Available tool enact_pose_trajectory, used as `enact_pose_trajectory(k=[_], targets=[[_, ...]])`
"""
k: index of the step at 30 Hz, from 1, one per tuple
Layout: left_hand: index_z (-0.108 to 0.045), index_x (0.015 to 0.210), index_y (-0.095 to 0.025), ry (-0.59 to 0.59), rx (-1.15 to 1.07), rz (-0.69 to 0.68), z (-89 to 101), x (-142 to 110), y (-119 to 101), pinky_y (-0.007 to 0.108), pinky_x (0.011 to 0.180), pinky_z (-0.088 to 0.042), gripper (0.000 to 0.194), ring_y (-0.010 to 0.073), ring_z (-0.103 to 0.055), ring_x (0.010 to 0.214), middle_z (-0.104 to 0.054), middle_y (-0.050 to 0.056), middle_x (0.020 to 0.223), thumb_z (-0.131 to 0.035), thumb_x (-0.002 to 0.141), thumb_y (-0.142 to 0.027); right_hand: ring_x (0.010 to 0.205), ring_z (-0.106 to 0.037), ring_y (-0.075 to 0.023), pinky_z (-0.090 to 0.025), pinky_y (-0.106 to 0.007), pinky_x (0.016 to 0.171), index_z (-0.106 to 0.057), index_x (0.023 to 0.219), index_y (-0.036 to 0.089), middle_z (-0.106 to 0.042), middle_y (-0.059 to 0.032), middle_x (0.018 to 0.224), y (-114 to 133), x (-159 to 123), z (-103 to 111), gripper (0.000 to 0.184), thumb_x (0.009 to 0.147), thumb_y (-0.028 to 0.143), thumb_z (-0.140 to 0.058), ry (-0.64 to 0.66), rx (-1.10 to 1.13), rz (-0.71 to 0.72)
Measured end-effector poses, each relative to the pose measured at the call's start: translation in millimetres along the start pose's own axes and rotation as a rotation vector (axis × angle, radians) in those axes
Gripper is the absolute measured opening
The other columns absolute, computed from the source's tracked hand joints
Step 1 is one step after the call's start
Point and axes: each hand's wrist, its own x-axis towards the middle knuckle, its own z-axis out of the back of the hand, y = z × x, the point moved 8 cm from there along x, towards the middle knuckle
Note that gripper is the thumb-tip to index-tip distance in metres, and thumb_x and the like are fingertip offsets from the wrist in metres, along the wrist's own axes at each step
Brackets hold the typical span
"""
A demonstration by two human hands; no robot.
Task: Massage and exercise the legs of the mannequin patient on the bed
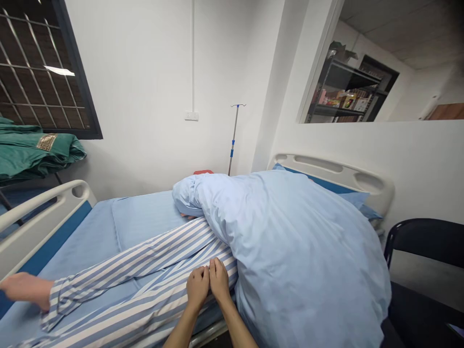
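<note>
My left hand and my right hand rest side by side, backs up, fingertips curled down on a blue-and-white striped patient garment. A person lies on the bed, mostly covered by a pale blue duvet that hides the head and upper body. A striped sleeve stretches toward the lower left, and that person's hand comes out of its cuff at the frame edge. My hands touch the cloth just beside the duvet's edge. Whether they grip the cloth is hidden.
The hospital bed has a pale blue sheet, a white side rail at left and a white headboard. An IV pole stands by the wall. A black chair sits at right, and green folded cloth lies at left.
</note>
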Motion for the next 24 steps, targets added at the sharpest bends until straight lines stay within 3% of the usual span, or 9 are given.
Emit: enact_pose_trajectory(k=[5,8,11,16,18,21,24], targets=[[-0.054,0.057,-0.018,0.072,-0.140,-0.056,13.1,-6.6,-5.1,0.027,0.067,-0.034,0.045,0.0168,-0.053,0.067,-0.061,0.006,0.063,-0.027,0.083,-0.041,0.068,-0.049,-0.0166,-0.034,-0.027,0.063,-0.045,0.066,0.020,-0.056,-0.0041,0.069,3.8,3.1,-1.8,0.034,0.089,0.036,-0.025,0.043,-0.121,0.039],[-0.046,0.047,-0.019,0.132,-0.131,-0.011,39.8,-13.7,21.7,0.027,0.065,-0.034,0.046,0.0166,-0.051,0.062,-0.053,0.003,0.052,-0.030,0.079,-0.048,0.066,-0.050,-0.0166,-0.034,-0.027,0.062,-0.045,0.065,0.021,-0.058,-0.0051,0.068,5.1,4.2,-2.9,0.038,0.089,0.038,-0.022,0.062,-0.168,0.045],[-0.044,0.045,-0.019,0.087,-0.091,0.046,97.9,-18.6,76.8,0.027,0.064,-0.034,0.046,0.0169,-0.049,0.060,-0.050,0.002,0.050,-0.032,0.074,-0.053,0.065,-0.050,-0.0171,-0.034,-0.027,0.060,-0.044,0.063,0.021,-0.058,-0.0057,0.067,4.7,4.7,-3.5,0.040,0.088,0.041,-0.020,0.078,-0.194,0.050],[-0.042,0.043,-0.020,-0.193,-0.063,0.217,239.9,-36.3,201.0,0.027,0.059,-0.034,0.050,0.0157,-0.044,0.053,-0.045,0.000,0.044,-0.035,0.067,-0.064,0.066,-0.052,-0.0190,-0.035,-0.028,0.061,-0.042,0.063,0.022,-0.058,-0.0067,0.066,2.4,4.2,-5.5,0.042,0.087,0.046,-0.017,0.097,-0.206,0.071],[-0.042,0.042,-0.020,-0.244,-0.083,0.230,282.8,-49.3,240.0,0.027,0.060,-0.035,0.052,0.0158,-0.045,0.054,-0.045,0.000,0.045,-0.038,0.065,-0.066,0.067,-0.053,-0.0195,-0.035,-0.028,0.061,-0.041,0.063,0.023,-0.058,-0.0069,0.066,1.4,3.7,-7.1,0.042,0.087,0.047,-0.018,0.095,-0.211,0.077],[-0.041,0.042,-0.020,-0.280,-0.111,0.291,317.6,-71.2,281.2,0.027,0.057,-0.036,0.054,0.0159,-0.044,0.052,-0.045,0.000,0.043,-0.039,0.063,-0.070,0.066,-0.052,-0.0201,-0.034,-0.029,0.060,-0.040,0.062,0.023,-0.058,-0.0072,0.065,0.2,2.8,-9.9,0.040,0.087,0.046,-0.019,0.090,-0.244,0.090],[-0.041,0.044,-0.021,-0.294,-0.097,0.274,323.9,-85.1,289.3,0.028,0.058,-0.039,0.054,0.0164,-0.046,0.051,-0.046,-0.001,0.044,-0.037,0.065,-0.070,0.067,-0.052,-0.0211,-0.034,-0.030,0.062,-0.040,0.063,0.024,-0.058,-0.0078,0.065,-1.1,3.1,-12.1,0.037,0.086,0.044,-0.019,0.098,-0.292,0.091]])
